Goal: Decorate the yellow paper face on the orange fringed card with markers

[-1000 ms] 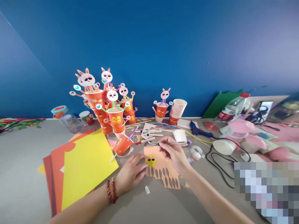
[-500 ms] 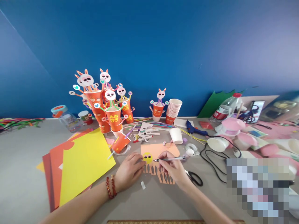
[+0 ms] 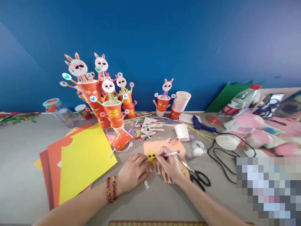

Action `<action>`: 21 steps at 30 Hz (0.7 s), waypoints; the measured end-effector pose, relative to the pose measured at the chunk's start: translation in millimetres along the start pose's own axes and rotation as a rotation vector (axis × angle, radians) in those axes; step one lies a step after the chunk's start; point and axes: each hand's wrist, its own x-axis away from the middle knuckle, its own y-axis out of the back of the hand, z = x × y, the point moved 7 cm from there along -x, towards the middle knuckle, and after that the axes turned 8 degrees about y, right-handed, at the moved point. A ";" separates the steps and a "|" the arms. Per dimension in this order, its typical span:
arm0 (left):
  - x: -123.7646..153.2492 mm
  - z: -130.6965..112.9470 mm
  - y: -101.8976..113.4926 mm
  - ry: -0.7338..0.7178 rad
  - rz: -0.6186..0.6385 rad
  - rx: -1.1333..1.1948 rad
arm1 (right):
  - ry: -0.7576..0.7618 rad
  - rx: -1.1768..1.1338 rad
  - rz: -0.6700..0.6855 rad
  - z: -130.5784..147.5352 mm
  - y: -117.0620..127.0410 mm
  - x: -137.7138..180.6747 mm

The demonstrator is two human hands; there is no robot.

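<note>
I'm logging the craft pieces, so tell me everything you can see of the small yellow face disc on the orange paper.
The small yellow round paper disc looks like thin card, with two dark eye patches drawn on it. It lies flat on the peach-orange paper sheet, above a row of dark leaf-shaped marks. The left hand steadies it with its fingertips at the left edge; the right hand holds the slim silver pen, tip at its right edge.

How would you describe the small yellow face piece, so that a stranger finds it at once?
Start at the big yellow sheet, then look right to the orange paper. The yellow round face lies on it, between the left hand and right hand; only it has two dark eyes.
</note>
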 end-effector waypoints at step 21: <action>-0.7 3.0 -6.4 0.006 0.064 -0.067 | -0.055 0.051 0.080 1.0 -0.4 0.5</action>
